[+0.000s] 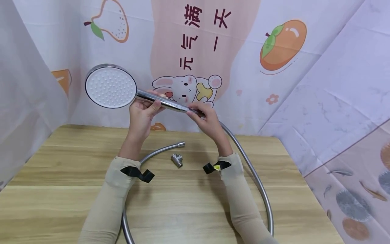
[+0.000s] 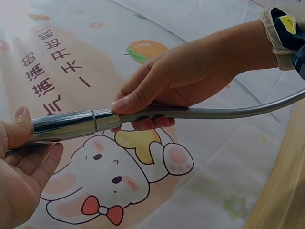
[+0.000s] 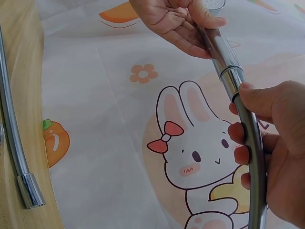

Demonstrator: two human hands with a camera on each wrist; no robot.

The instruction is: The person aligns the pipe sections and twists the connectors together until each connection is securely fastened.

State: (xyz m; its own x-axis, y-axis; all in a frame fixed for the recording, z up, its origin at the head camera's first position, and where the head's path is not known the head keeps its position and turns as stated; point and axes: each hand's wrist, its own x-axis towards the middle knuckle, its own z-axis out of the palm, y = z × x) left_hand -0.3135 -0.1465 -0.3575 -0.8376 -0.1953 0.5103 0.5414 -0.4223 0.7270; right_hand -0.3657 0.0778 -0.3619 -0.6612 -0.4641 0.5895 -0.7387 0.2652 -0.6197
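My left hand (image 1: 142,110) holds a chrome shower head (image 1: 111,86) by its handle, thumb on top and fingers beneath. The round white spray face is turned toward the head camera. At the handle's lower end, my right hand (image 1: 207,118) grips the grey shower hose (image 1: 254,166) just behind its metal connector. In the left wrist view the connector (image 2: 106,119) sits at the handle's end in line with it, and the right thumb presses near it. The right wrist view shows the right fingers (image 3: 242,155) wrapped around the hose.
On the wooden table (image 1: 182,203) lie a small chrome T-shaped valve (image 1: 177,160) and the hose's other end (image 1: 181,144). The hose loops down past both forearms to the near edge. A printed curtain (image 1: 237,67) hangs behind the table.
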